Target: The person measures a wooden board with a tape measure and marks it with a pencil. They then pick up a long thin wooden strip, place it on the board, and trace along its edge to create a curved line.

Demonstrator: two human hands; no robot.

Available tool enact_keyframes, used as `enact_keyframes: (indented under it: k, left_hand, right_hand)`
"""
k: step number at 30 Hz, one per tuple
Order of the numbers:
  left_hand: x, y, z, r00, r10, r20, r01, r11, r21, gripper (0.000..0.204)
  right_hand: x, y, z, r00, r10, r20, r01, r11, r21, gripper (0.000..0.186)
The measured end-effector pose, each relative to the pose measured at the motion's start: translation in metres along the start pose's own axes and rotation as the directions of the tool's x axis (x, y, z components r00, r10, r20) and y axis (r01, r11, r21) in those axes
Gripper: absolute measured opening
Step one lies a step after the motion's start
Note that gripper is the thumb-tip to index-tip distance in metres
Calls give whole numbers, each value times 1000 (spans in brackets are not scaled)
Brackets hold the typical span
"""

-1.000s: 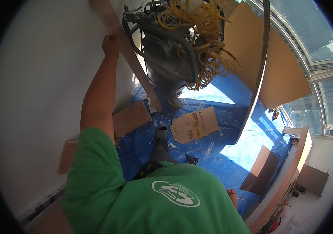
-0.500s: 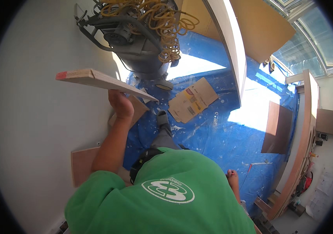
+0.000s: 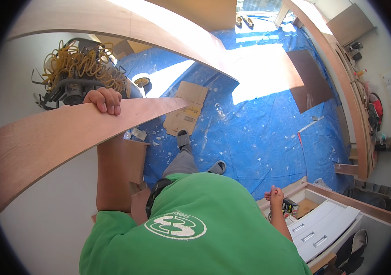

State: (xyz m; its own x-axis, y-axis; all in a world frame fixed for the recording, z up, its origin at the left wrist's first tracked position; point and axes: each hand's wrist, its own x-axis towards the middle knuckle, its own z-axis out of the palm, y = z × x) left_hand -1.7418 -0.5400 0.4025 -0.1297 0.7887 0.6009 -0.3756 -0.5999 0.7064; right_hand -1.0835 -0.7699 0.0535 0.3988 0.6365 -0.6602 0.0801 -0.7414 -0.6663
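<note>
My left hand [image 3: 104, 101] is closed over the upper edge of a long, narrow wooden board [image 3: 62, 130], fingers bent across its pinkish face. The board is raised on the left, tilted, one end near the picture's left rim and the other over a flattened cardboard box [image 3: 191, 94] on the floor. My thumb is hidden behind the board. Low at my right side hangs my right hand [image 3: 274, 196], holding nothing visible, its fingers loosely bent and a little apart. Nearest to it stands an open drawer-like cabinet [image 3: 312, 198] with a small dark box [image 3: 290, 205].
A second long panel [image 3: 158, 27] crosses the upper view. An air compressor [image 3: 74, 94] with a coiled yellow hose [image 3: 85, 59] stands left. Blue sheeting [image 3: 255, 142] covers the floor, with a brown board [image 3: 312, 80] on it. Long timber pieces [image 3: 342, 68] lean at the right.
The view has swung to the right. The board in my left hand has turned from nearly edge-on to broad face showing. The cabinet by my right hand has come into view.
</note>
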Motion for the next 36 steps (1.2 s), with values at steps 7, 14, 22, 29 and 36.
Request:
enact_keyframes:
  k: [7, 14, 22, 29, 36]
  left_hand:
    - [47, -85, 97, 982, -186, -28, 170, 941, -292, 28]
    - [117, -203, 136, 904, -425, 30, 368, 741, -562, 34]
    - [203, -359, 198, 628, -778, 0, 553, 446, -704, 63]
    - [231, -443, 274, 331, -926, -184, 745, 376, -552, 80]
    - [209, -495, 357, 446, -884, -142, 838, 468, -281, 79]
  right_hand:
    - [5, -62, 57, 964, -267, 20, 260, 952, 159, 30]
    - [18, -192, 44, 848, -517, -116, 487, 847, -215, 34]
    - [67, -267, -22, 728, -677, -112, 524, 653, -546, 56]
    - [84, -239, -5, 751, -600, -276, 379, 734, -564, 22]
    - [74, -192, -23, 948, -247, -200, 233, 968, -90, 26]
